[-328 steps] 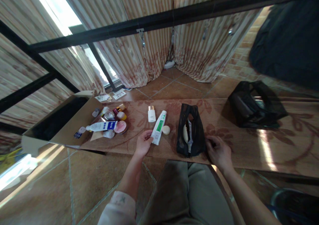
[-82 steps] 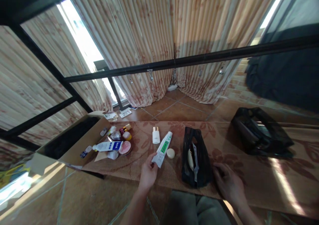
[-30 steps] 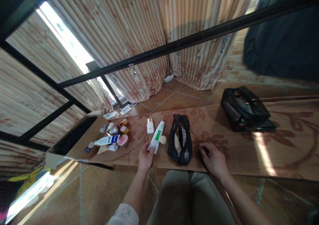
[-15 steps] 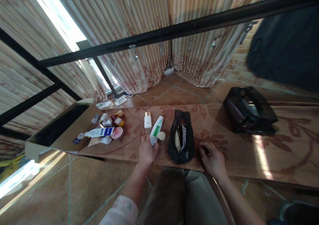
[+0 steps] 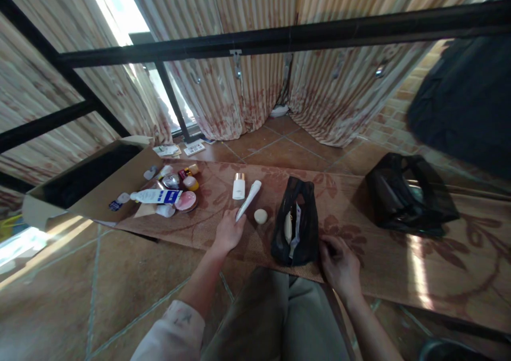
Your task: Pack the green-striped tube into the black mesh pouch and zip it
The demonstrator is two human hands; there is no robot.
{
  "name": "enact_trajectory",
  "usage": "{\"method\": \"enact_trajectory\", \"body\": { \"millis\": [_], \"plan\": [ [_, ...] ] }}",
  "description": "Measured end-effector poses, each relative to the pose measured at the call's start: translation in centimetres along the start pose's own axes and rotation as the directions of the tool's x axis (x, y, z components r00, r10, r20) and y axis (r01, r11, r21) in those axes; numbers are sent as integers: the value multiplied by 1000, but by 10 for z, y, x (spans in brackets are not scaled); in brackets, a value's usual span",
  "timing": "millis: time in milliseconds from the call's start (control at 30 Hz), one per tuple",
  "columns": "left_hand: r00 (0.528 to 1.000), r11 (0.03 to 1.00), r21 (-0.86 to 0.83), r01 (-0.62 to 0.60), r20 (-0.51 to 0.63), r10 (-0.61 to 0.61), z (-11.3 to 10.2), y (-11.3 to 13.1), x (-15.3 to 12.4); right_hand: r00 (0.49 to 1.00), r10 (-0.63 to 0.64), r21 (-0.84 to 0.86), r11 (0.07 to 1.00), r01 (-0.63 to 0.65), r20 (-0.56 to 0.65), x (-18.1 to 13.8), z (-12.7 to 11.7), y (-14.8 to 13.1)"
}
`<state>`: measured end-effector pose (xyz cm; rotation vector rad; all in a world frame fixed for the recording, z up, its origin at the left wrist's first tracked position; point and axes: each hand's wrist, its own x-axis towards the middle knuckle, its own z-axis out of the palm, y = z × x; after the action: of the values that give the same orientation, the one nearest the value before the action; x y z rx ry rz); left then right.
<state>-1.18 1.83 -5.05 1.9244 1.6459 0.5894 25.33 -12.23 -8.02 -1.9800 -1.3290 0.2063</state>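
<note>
Pinch of left hand (image 5: 229,232) on slim white tube (image 5: 248,201) toward one o'clock, curled fingers of right hand (image 5: 341,263), grip unclear, beside black mesh bag (image 5: 306,244).

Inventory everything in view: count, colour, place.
Floral cloth: 1, brown, middle
Slim tube: 1, white, centre
Gold-capped bottle: 1, white, by slim tube
Round item: 1, cream, tube's right
Mesh bag: 1, black, centre
Larger bag: 1, black, right
Labelled tube: 1, white-blue, left
Small containers: several, mixed, left
Cardboard box: 1, brown, left
Pleated curtains: several, cream, background
Straight rails: several, black, background
Trousered legs: 2, olive, bottom
Left hand: 1, bare, on slim tube
Right hand: 1, bare, by mesh bag
</note>
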Motion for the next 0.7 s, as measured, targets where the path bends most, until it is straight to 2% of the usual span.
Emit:
{"method": "enact_trajectory", "body": {
  "millis": [33,100,167,200,400,700],
  "plan": [
    [999,988,-154,28,26,-24,-3,-5,2,1000,-1,0,1000,1,2,0,0,0],
    [993,884,-452,119,67,-99,-8,-14,2,1000,-3,2,1000,3,5,-1,0,0],
    [985,762,-625,170,88,-148,-10,-20,1,1000,-7,-5,1000,7,6,-1,0,1],
    [984,734,-657,174,92,-152,-11,-22,-1,1000,-10,-12,1000,10,5,-1,0,1],
    [984,773,-609,176,100,-145,-11,-19,-6,1000,-15,-12,1000,15,1,0,2,3],
    [982,748,-639,181,158,-103,-13,-19,-5,1000,-14,-16,1000,14,1,1,0,-2]
  ]
}}
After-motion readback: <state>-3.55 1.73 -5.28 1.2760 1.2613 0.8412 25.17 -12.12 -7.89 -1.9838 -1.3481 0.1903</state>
